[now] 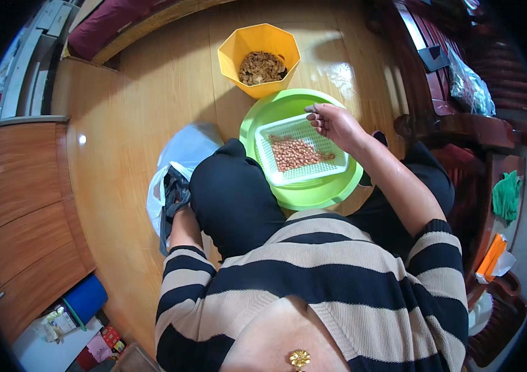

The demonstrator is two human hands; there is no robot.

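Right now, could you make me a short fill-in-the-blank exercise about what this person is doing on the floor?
The white basket of peanuts sits in a round ___ basin.
The shells lie in a ___ bin.
The right hand hovers over the basket's far ___.
The left hand reaches into a plastic ___.

Missing words: green; yellow; corner; bag

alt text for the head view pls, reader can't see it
Seen from above, a seated person in a striped sweater holds their right hand over a white slotted basket of shelled peanuts set in a round green tray on their lap. Their left hand reaches into a plastic bag on the wooden floor; a yellow bin of shells stands ahead.
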